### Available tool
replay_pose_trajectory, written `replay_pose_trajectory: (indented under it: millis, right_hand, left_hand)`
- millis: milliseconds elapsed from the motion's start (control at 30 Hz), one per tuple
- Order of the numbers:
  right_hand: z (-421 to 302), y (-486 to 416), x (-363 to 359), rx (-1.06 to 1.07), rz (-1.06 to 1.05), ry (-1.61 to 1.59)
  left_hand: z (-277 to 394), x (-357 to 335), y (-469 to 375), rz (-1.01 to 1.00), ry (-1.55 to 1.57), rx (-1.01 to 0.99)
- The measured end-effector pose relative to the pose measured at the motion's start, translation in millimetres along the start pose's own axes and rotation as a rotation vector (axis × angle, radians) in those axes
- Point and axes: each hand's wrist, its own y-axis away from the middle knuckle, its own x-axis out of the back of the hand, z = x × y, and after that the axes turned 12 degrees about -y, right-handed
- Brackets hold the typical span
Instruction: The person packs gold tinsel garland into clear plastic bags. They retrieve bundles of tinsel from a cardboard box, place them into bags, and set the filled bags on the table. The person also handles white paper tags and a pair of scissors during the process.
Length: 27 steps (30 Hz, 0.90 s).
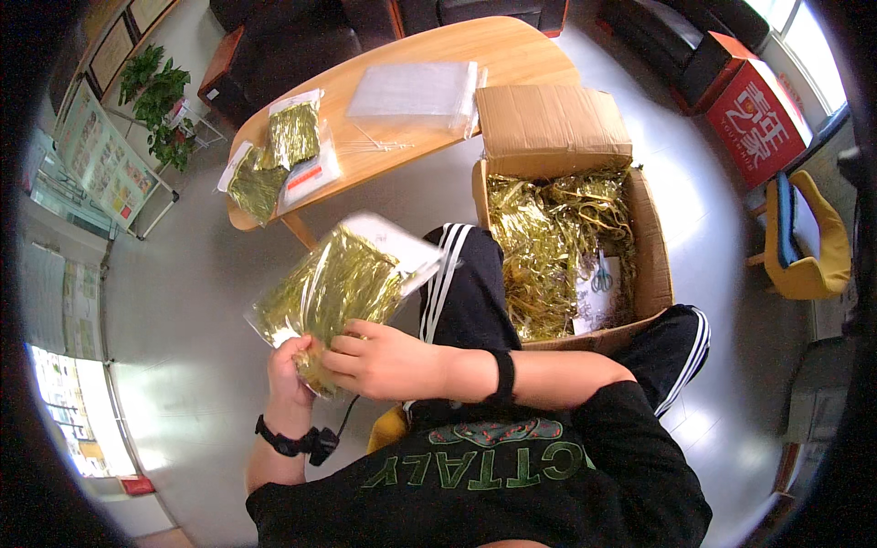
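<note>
In front of my lap is a clear plastic bag (322, 288) packed with gold tinsel strands, with a white header card at its far end. My left hand (291, 370) grips the bag's near edge, thumb on top. The fingers of my right hand (384, 359) are curled at the same near end, against the tinsel there. Part of that end is hidden behind the fingers. To the right, an open cardboard box (651, 253) between my legs holds loose gold tinsel (541, 246). A white card (595, 294) and green-handled scissors (602, 277) lie on this tinsel.
A wooden table (411, 164) ahead carries two filled tinsel bags (294, 133), a stack of clear plastic bags (411, 89) and several thin white sticks (377, 144). The box's raised flap (555, 127) stands by its edge. A yellow chair (822, 267) is at far right.
</note>
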Motion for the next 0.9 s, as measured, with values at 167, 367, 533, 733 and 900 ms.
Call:
replay_pose_trajectory:
  millis: [167, 367, 533, 733, 900]
  right_hand:
    - [19, 73, 19, -0.277, -0.026, -0.061]
    - [12, 173, 75, -0.785, 0.221, 0.083]
    - [-12, 233, 90, -1.094, 0.29, 0.226]
    - [-25, 276, 109, -1.173, 0.372, 0.43]
    - [-22, 314, 148, -1.195, 0.334, 0.464]
  left_hand:
    - [24, 29, -114, 0.147, -0.136, -0.23]
    - [126, 47, -259, 0.044, 0.07, -0.529]
    - [159, 26, -351, 0.134, 0.169, -0.398]
    - [86, 25, -370, 0.003, 0.226, -0.012]
    - [51, 50, -354, -0.061, 0.093, -0.079]
